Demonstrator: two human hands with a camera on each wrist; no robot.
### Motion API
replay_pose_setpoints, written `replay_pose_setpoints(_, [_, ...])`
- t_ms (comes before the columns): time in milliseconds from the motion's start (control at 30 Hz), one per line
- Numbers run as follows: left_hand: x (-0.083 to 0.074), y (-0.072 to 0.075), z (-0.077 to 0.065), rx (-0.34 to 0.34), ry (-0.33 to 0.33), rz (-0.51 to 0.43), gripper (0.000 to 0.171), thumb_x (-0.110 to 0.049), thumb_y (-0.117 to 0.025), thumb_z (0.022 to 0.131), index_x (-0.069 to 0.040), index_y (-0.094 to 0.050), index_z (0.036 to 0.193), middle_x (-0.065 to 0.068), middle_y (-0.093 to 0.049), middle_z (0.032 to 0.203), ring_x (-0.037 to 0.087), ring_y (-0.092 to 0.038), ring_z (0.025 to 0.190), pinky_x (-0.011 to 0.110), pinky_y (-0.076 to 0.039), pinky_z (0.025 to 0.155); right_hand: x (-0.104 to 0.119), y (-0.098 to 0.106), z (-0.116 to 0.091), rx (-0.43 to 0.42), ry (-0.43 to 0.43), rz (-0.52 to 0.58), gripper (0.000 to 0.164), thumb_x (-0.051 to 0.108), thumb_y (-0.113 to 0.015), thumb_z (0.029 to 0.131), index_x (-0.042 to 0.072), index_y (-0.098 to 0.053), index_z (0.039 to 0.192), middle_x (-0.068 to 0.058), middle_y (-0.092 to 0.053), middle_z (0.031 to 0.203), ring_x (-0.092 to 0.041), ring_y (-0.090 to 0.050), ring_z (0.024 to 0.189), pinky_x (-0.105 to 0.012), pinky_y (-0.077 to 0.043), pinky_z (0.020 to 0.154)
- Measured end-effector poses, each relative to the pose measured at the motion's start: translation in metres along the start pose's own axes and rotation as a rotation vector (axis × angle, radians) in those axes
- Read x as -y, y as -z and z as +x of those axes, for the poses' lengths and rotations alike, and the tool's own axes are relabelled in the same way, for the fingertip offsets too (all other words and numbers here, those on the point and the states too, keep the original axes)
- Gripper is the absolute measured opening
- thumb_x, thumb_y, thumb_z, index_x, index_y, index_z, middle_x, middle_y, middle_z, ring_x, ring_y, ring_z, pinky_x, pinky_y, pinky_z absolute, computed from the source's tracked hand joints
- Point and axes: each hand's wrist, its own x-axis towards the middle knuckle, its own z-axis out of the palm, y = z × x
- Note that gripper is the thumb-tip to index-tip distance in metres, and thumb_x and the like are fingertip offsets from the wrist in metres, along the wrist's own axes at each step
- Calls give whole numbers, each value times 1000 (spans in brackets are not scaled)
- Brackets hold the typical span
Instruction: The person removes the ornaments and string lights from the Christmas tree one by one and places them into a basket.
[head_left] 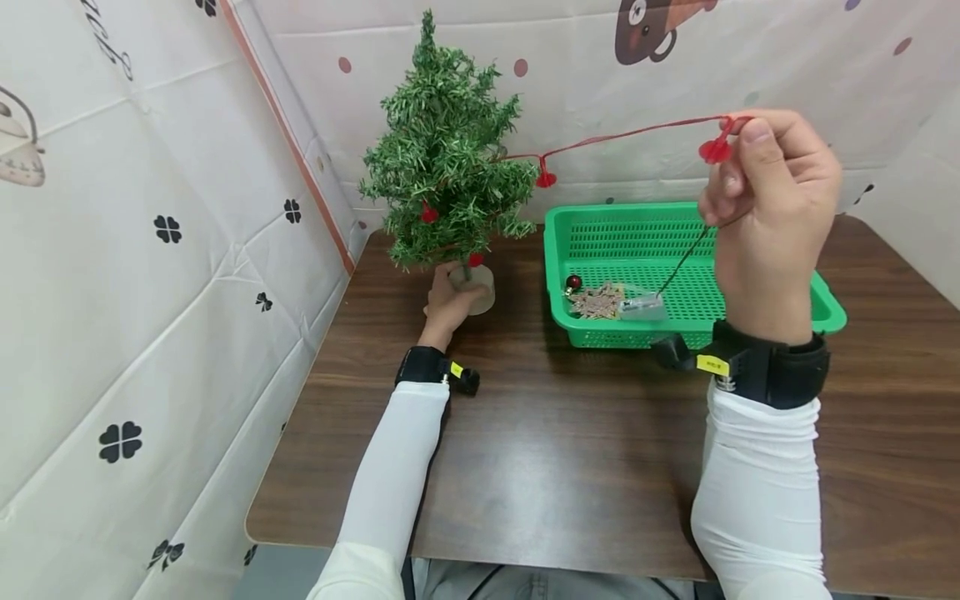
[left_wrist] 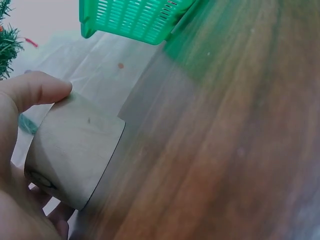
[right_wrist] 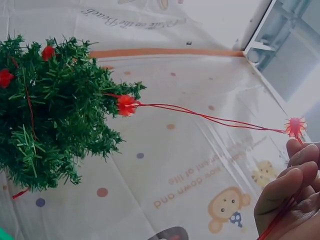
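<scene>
At the back left of the brown wood-grain table (head_left: 570, 458) stands a small green artificial Christmas tree (head_left: 450, 150) on a round pale base (head_left: 482, 292). Printed cloth (right_wrist: 170, 180) hangs behind; in the right wrist view its script reads "on the Beach", with "down and" upside down below. A yellow label (head_left: 712, 364) on the right wrist strap is too small to read. The tree's long axis is near vertical, tip up, leaning slightly left in the head view. The left hand (head_left: 448, 304) grips the base, thumb on its rim, fingers curled round its side. From the tree's right side a thin red string (head_left: 630, 132) with red flower-like ornaments (head_left: 546, 179) stretches rightward and slightly up to the right hand (head_left: 776, 187), whose thumb and forefinger pinch it, other fingers curled. Below sits a green perforated plastic basket (head_left: 622, 338) holding a dark red ball (head_left: 573, 282), small pale brown pieces (head_left: 596, 302) and a clear packet (head_left: 642, 307).
</scene>
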Motion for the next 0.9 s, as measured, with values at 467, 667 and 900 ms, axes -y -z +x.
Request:
replay_pose_setpoints(467, [0,-1,1,-23,2,157,86,-51,-76,86,-20,-36,156,14,-34,161,44,-25,151,72,-13,119,7,6,6,-79,14,81,18,-5,-57,100,-23,-58,98,-13,-39,57,-21,-24,46,-22,-31,38])
replay_pose_setpoints(667, [1,-1,-1,-24,6,122,93,-51,-78,85,-21,-31,159,11,-26,167,43,-17,155,71,-7,122,11,9,6,-80,37,44,21,-1,-59,99,-22,-56,99,-12,-37,58,-19,-25,45,-22,-31,38])
replay_pose_setpoints(900, [2,-2,-4,-22,21,74,104,-55,-77,85,-21,-18,163,11,-26,167,41,-13,157,67,-4,124,17,9,5,-90,59,60,19,-2,-54,102,-21,-55,100,-10,-32,58,-18,-23,44,-21,-27,38])
